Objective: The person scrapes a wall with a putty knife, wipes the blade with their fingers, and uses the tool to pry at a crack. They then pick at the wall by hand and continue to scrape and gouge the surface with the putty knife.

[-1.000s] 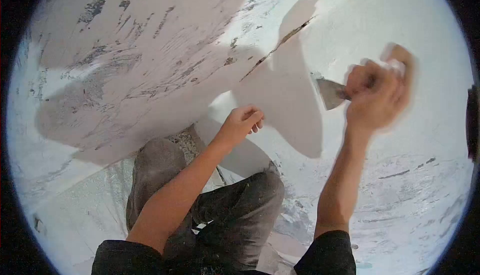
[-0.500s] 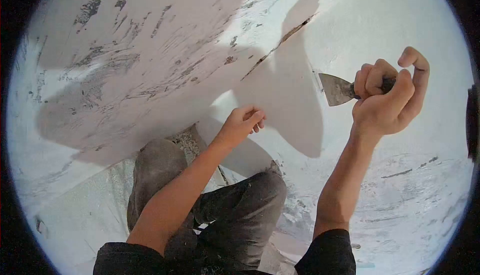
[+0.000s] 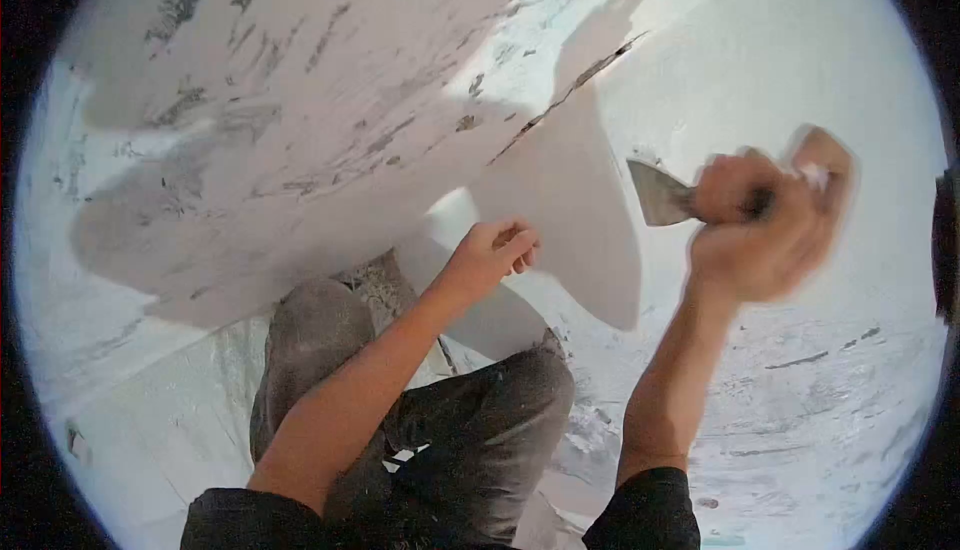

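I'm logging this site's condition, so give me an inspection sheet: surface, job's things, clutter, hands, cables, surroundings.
Surface: pale wall with dark streaks and a long crack.
Job's things: scraper in the right hand; contact with the wall unclear.
Clutter: small dark thing at lower left, too unclear to name.
Hands: right hand blurred, gripping the scraper; left hand loosely curled, no tool seen in it.
Cables: nothing seen.
Surroundings: knees in dark trousers; shadows on the wall.

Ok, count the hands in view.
2: the left hand, loosely curled near the picture's middle, and the right hand, gripping a scraper farther right. No others show.
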Available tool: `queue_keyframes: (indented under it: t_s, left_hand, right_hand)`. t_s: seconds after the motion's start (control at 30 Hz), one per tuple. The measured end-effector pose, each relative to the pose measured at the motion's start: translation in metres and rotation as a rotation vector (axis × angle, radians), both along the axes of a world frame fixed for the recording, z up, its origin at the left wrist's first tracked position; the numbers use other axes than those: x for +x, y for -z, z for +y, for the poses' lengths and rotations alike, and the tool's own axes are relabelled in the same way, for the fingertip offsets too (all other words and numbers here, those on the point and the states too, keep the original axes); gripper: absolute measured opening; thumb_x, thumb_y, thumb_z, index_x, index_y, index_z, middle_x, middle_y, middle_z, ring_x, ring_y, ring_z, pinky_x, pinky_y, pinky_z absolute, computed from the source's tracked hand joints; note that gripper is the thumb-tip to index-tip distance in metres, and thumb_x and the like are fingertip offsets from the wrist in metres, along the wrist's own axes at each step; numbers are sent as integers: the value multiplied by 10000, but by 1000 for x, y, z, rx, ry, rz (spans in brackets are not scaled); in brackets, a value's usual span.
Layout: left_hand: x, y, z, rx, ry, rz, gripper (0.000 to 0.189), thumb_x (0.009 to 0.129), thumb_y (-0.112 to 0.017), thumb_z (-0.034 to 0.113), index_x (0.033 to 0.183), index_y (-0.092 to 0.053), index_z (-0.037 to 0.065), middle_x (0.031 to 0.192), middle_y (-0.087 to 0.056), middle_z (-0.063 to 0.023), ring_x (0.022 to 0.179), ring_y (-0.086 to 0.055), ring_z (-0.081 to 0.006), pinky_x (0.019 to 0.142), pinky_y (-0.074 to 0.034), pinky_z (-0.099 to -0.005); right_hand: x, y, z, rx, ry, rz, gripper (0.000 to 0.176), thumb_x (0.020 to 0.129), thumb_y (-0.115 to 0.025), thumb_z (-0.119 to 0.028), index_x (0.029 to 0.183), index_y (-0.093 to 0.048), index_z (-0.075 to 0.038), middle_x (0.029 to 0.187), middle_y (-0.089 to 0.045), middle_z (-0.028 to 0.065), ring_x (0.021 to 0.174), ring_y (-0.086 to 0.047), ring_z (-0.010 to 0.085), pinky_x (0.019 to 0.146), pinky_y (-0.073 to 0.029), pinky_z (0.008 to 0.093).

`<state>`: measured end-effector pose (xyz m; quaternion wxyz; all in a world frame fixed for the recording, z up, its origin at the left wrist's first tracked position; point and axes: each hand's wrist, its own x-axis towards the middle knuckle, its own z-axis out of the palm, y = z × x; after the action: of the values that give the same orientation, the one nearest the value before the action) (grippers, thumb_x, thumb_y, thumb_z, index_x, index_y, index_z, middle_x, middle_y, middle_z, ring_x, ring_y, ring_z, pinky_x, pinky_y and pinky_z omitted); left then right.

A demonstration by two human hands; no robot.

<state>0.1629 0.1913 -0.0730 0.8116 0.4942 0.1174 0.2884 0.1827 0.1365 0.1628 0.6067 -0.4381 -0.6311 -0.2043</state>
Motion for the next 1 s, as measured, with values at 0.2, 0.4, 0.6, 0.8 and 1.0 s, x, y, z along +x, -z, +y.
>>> queue_keyframes:
  t_s: [0.2, 0.4, 0.6, 0.8, 1.0]
  left_hand:
    - [4, 2, 0, 47, 10, -65, 257, 967, -544, 309, 944, -626, 66, 774, -605, 6, 693, -541, -81, 654, -448, -251]
    - [2, 2, -3, 51, 20, -11, 251, 967, -537, 301, 951, -627, 67, 786, -604, 5, 697, -540, -84, 653, -444, -255]
    - [6, 6, -4, 44, 26, -7, 240, 965, -540, 289, 954, -628, 66, 784, -606, 1, 702, -547, -86, 650, -447, -248]
    - [4, 2, -1, 68, 7, -22, 243, 969, -534, 286, 941, -634, 66, 772, -604, 2, 706, -550, -86, 652, -448, -246]
    - [2, -2, -1, 61, 15, -24, 245, 966, -538, 294, 939, -636, 71, 770, -604, 1, 711, -548, -86, 654, -450, -249]
  right_hand:
    - [42, 4, 12, -88, 23, -178, 129, 893, -337, -55, 921, -445, 10, 430, -344, -4, 347, -262, 33, 322, -177, 225]
    - [16, -7, -4, 70, -63, -8, 147, 898, -330, -69, 943, -445, 9, 420, -320, 8, 334, -252, 44, 314, -169, 219]
    - [20, -14, 5, 35, -23, -93, 170, 902, -344, -80, 931, -481, 17, 408, -314, 0, 334, -238, 30, 313, -169, 219]
    - [29, -5, 18, 14, 130, -171, 187, 918, -314, -88, 976, -477, -16, 433, -297, -3, 369, -191, 34, 319, -147, 235]
    - [37, 4, 22, -3, 86, -101, 141, 897, -342, -57, 945, -466, -12, 435, -318, -5, 366, -204, 35, 313, -168, 248]
